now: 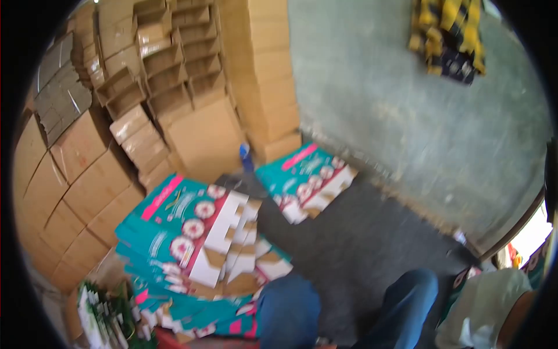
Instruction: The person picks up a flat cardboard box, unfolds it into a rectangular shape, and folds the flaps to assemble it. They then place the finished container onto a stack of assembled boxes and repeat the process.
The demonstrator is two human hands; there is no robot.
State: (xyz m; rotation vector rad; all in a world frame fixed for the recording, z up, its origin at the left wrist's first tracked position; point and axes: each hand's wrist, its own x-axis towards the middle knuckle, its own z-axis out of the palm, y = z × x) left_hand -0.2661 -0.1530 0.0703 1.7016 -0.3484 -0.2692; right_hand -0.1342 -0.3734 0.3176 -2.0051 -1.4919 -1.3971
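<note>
Neither of my hands shows clearly. At the lower right a pale sleeve (485,302) and a piece of bare arm appear, but the hand is out of the picture. My two knees in blue jeans (289,311) rise from the bottom edge. Beside the left knee lies a large fanned stack of flat printed cardboard sheets (168,224), teal with pink bands, round pictures and white cut-out flaps. A smaller pile of the same printed sheets (305,174) rests on the floor further off, near the wall.
Brown cartons (87,192) and open cardboard trays (165,64) are stacked high at the left. A blue bottle (246,157) stands by them. Yellow and black cloth (447,35) hangs on the grey wall (372,87). Green and white folded pieces (110,317) fill the lower left. Bright opening at right.
</note>
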